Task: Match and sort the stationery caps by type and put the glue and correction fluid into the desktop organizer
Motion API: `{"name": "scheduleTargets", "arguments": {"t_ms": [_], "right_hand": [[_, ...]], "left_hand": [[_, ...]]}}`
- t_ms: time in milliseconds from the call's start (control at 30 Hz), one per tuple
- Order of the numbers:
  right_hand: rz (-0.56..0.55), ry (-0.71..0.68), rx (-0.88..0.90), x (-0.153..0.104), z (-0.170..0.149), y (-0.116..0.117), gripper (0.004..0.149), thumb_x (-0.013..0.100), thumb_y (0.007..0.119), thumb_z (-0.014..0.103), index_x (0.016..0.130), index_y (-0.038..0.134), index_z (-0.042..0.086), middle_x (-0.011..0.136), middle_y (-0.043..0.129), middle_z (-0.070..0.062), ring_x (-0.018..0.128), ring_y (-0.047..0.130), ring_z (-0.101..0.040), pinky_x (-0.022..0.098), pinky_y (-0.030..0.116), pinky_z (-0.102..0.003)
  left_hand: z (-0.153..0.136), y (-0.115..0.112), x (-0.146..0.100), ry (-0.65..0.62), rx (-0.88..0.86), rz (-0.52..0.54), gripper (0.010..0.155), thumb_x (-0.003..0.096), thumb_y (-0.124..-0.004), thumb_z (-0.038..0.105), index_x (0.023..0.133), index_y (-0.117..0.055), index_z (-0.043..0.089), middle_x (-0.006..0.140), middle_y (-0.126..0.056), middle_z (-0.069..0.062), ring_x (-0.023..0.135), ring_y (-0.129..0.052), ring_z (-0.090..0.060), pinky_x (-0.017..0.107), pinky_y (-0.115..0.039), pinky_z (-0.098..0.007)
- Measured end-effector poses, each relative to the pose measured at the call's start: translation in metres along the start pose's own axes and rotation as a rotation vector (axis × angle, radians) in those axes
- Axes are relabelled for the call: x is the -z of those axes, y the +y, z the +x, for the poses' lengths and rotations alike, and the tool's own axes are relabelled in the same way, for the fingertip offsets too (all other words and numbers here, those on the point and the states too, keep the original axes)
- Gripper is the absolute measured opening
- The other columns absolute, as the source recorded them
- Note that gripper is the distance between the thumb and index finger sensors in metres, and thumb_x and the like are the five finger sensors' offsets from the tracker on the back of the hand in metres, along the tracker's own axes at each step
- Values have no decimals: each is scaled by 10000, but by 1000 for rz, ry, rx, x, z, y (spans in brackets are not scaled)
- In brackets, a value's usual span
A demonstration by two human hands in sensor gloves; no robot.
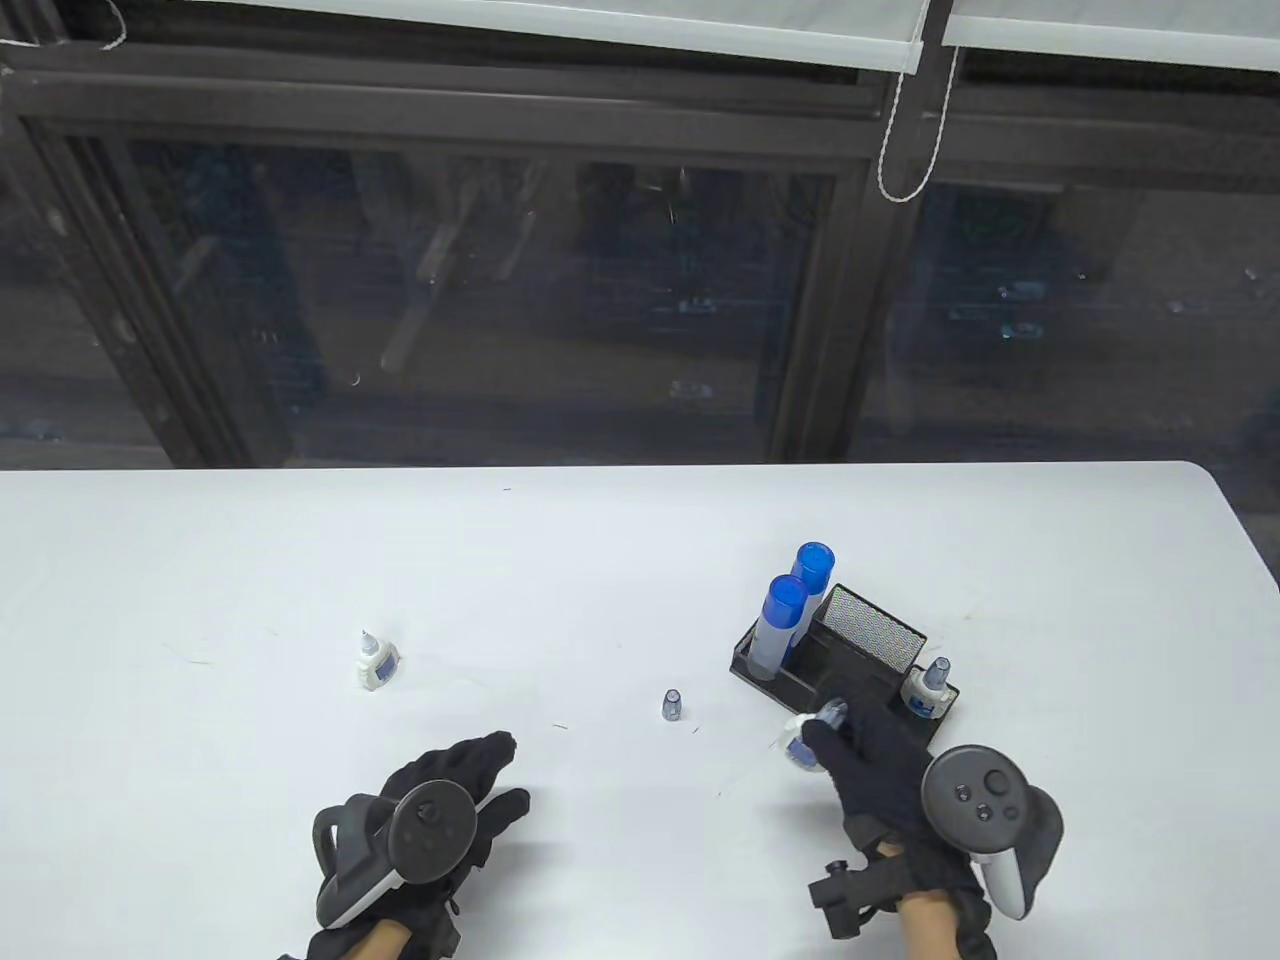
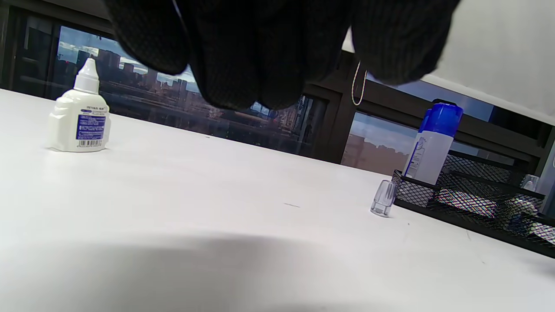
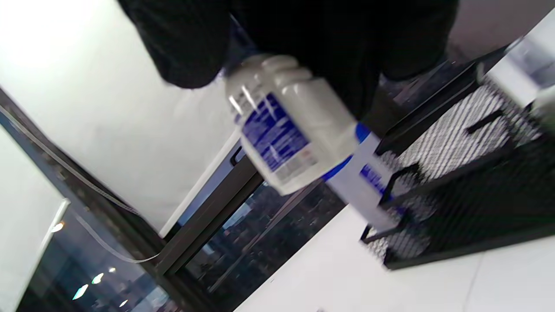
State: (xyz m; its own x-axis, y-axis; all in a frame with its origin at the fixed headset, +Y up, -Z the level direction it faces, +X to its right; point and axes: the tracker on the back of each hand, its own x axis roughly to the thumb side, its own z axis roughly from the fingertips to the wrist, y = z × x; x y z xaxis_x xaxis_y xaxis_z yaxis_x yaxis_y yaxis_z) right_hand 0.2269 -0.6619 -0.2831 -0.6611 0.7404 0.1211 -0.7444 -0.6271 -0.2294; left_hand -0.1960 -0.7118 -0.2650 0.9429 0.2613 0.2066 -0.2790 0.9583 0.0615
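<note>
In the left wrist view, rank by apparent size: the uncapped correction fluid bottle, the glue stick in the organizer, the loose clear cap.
1-2. correction fluid bottle and glue stick: look alike; distance differs, so unranked.
3. clear cap: clearly smallest.

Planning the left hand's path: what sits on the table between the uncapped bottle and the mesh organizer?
Only a small clear cap, standing alone; the table view shows it.

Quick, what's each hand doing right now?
Left hand: open, holding nothing, low over the table.
Right hand: gripping a small white bottle beside the organizer.
</note>
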Motion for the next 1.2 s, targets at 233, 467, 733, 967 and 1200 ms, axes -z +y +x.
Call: {"name": "scheduleTargets", "arguments": {"t_ms": [233,467,733,967,1200], "right_hand": [[-77,165,-179,31,-43,-30,536,486,822,323,1000,689,245,949,753,-129,797,890,-373,649,674,-593],[-19,230,-335,50,-77,-12,542,470,846,288,991,704,239,952,808,-109,802,895,-350,657,668,-582],[-13,240,-406,52,-92,7,543,461,854,266,981,709,213,942,824,-104,812,913,-317,675,691,-527],[4,240,-505,53,-97,20,525,457,866,269,962,739,199,906,860,-75,799,906,-270,670,687,-532],[10,243,-541,53,-94,24,540,462,865,268,974,724,171,910,845,-68,810,888,-260,674,679,-533]], "left_hand": [[-3,-1,1,11,-13,-9,609,521,-750,574,1059,-693,295,1048,-859,-1,930,-928,-266,687,-737,-537],[-7,-4,1,18,-3,-34,604,525,-744,573,1058,-695,295,1046,-861,0,930,-929,-266,686,-739,-536],[-7,-6,1,9,9,-46,601,527,-735,576,1058,-695,296,1047,-860,3,931,-929,-264,686,-740,-534],[-6,-8,1,5,22,-56,601,529,-731,577,1059,-692,297,1053,-855,-1,936,-925,-267,685,-742,-534],[-4,-11,2,-10,35,-70,600,530,-727,578,1060,-691,298,1051,-857,1,934,-927,-265,685,-743,-533]]}}
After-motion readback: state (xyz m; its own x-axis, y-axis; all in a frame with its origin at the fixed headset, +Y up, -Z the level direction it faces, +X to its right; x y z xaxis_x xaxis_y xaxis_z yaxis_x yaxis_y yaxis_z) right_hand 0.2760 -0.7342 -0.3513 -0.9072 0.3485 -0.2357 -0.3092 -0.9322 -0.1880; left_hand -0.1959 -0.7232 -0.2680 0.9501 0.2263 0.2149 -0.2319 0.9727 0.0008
